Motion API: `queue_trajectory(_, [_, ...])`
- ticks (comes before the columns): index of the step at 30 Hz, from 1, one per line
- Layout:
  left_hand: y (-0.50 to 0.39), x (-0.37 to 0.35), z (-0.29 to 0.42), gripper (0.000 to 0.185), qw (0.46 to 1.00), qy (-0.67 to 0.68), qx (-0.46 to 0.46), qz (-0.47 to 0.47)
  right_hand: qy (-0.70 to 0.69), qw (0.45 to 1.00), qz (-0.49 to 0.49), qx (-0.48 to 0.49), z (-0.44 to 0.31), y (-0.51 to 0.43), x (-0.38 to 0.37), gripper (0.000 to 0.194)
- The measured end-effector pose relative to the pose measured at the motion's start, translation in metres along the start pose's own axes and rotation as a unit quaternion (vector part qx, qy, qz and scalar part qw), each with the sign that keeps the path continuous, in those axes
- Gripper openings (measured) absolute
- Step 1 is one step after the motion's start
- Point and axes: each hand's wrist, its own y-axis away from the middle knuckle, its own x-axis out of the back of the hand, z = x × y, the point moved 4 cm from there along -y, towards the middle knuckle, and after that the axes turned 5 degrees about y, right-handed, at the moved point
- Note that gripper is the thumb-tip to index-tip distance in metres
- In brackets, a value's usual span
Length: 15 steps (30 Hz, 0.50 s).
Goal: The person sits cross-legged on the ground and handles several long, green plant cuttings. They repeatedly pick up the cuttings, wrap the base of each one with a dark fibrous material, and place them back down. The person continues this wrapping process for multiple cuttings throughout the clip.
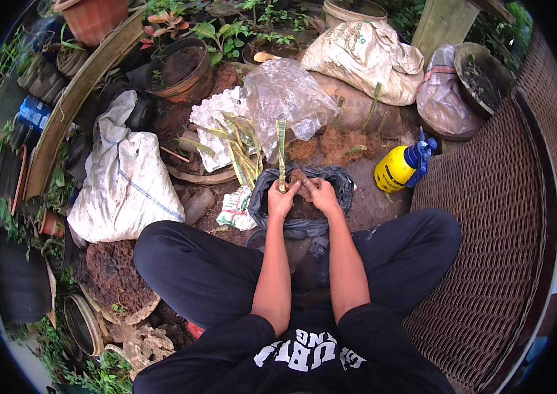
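My left hand holds the lower end of an upright snake plant leaf cutting, green with yellow edges. A clump of brown coir or soil is between both hands, gripped by my right hand. Both hands are over a black plastic bag with brown growing medium in it, in front of my feet. More snake plant leaves lie just left of the bag. Behind it, fibre-wrapped cuttings stand in a group.
A yellow and blue pressure sprayer stands right of the bag, by a woven wicker chair. White sacks are at left and back. Clear plastic lies over white foam. A terracotta pot stands behind.
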Motion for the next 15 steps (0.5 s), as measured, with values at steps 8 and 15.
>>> queue_trajectory(8, [0.003,-0.007,0.008,0.032,0.998,-0.030,0.047,-0.027,0.059,0.997,0.041,-0.005,0.008,-0.004,-0.006,0.035])
queue_trajectory(15, [0.004,-0.002,0.004,0.031,0.996,0.031,0.069,-0.044,0.004,0.997,0.043,-0.062,0.007,-0.005,-0.005,0.037])
